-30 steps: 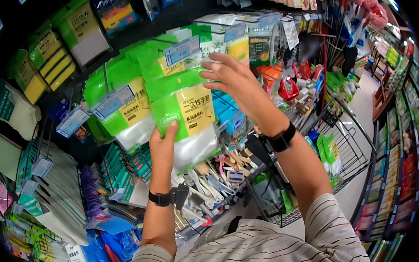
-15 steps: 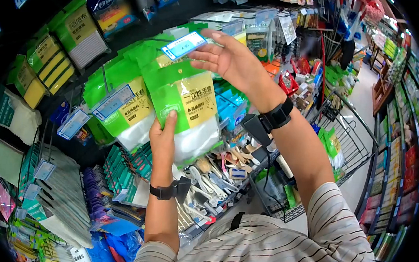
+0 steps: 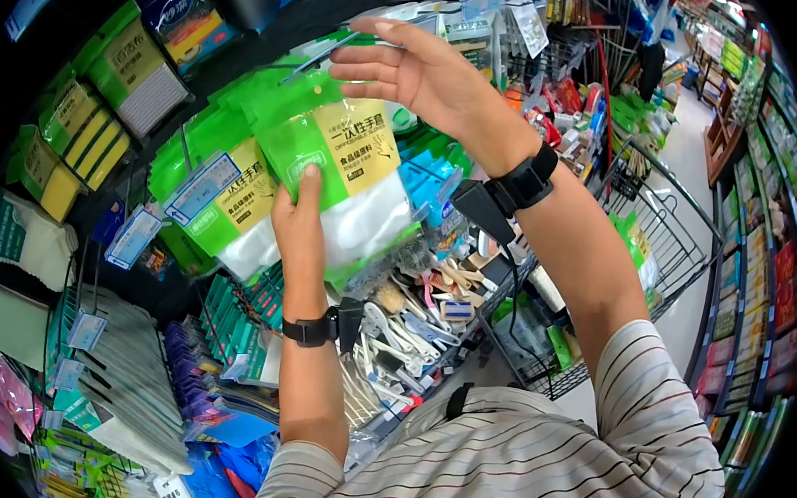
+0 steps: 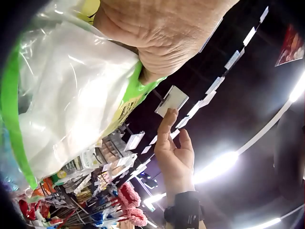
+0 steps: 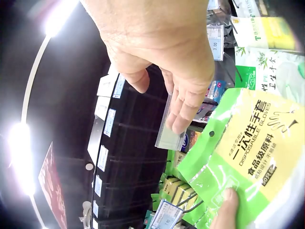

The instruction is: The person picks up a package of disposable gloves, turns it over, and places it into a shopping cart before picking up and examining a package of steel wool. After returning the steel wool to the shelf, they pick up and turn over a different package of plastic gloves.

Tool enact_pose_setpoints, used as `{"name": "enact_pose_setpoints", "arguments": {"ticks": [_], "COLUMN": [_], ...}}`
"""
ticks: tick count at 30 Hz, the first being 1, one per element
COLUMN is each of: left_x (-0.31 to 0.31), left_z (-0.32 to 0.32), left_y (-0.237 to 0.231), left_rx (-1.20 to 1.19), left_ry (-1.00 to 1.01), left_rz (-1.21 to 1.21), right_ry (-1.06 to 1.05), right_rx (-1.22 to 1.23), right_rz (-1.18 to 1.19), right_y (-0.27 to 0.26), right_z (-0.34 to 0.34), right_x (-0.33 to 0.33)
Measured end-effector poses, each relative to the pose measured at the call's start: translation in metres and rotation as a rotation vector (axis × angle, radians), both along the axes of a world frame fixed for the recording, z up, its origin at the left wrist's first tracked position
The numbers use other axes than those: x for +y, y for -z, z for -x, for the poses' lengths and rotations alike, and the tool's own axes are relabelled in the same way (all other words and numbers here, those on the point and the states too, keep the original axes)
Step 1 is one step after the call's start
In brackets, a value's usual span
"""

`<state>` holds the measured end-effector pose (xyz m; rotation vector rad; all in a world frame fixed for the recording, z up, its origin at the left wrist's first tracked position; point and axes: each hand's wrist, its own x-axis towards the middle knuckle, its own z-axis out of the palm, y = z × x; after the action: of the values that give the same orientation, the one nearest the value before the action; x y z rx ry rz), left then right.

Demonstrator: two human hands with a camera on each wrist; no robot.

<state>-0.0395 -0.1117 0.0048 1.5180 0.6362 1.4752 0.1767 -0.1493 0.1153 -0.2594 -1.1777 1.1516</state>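
Note:
A green and yellow glove packet (image 3: 360,148) hangs in front of me, its clear lower part showing white contents. My left hand (image 3: 299,227) grips it, thumb on the front face and fingers hidden behind. The right wrist view shows the same packet (image 5: 257,143) and the tip of that thumb. Above the packet, my right hand (image 3: 421,78) has its fingers extended at a price tag (image 3: 318,57) seen nearly edge-on. Its fingertips touch this tag (image 5: 166,136) in the right wrist view, with the thumb held apart.
More green packets (image 3: 242,209) hang to the left behind a second price tag (image 3: 202,189). Brushes (image 3: 391,342) lie below, and cloths (image 3: 127,368) hang at lower left. A wire cart (image 3: 669,261) stands at right beside the aisle floor (image 3: 691,160).
My right hand has moved left and up to the tag, which has swung from facing me to nearly edge-on. My left hand keeps hold of the packet, now slightly higher and more tilted.

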Motion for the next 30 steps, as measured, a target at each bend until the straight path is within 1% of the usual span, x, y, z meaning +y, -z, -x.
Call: {"name": "enact_pose_setpoints", "arguments": {"ticks": [7, 10, 11, 12, 14, 17, 20, 23, 25, 26, 29, 30], "left_x": [0.018, 0.015, 0.009, 0.01, 0.015, 0.024, 0.043, 0.05, 0.062, 0.063, 0.059, 0.056], "left_z": [-0.002, -0.002, -0.002, 0.0, 0.001, 0.0, -0.002, -0.002, -0.005, -0.006, -0.007, 0.0], "left_y": [0.007, 0.002, -0.003, -0.004, -0.002, 0.003, 0.011, 0.01, 0.017, 0.018, 0.025, 0.027], "left_rx": [-0.013, -0.007, 0.012, 0.029, 0.063, 0.029, 0.043, 0.013, 0.035, 0.049, 0.074, 0.138], "left_ry": [0.006, -0.07, -0.109, -0.107, -0.079, -0.094, -0.193, -0.217, -0.293, -0.326, -0.299, -0.346], "left_rz": [0.013, -0.02, -0.024, -0.032, -0.041, -0.043, -0.051, -0.034, -0.028, -0.026, -0.054, -0.077], "right_ry": [0.041, -0.032, -0.017, 0.003, -0.037, -0.016, 0.001, 0.005, 0.016, 0.015, 0.024, 0.019], "right_rx": [-0.015, -0.037, -0.032, -0.03, -0.033, -0.043, -0.042, -0.03, -0.023, -0.026, -0.018, -0.028], "right_rz": [-0.006, -0.026, -0.005, 0.02, 0.004, 0.022, 0.039, 0.062, 0.077, 0.079, 0.125, 0.141], "right_y": [0.005, 0.014, 0.013, 0.012, 0.011, 0.013, 0.016, 0.023, 0.028, 0.031, 0.047, 0.055], "right_z": [0.002, -0.005, -0.002, -0.001, -0.001, 0.0, 0.002, 0.004, 0.004, 0.005, 0.001, -0.001], "right_x": [-0.005, 0.003, 0.002, -0.002, -0.002, -0.004, -0.005, -0.005, -0.007, -0.01, -0.028, -0.036]}}
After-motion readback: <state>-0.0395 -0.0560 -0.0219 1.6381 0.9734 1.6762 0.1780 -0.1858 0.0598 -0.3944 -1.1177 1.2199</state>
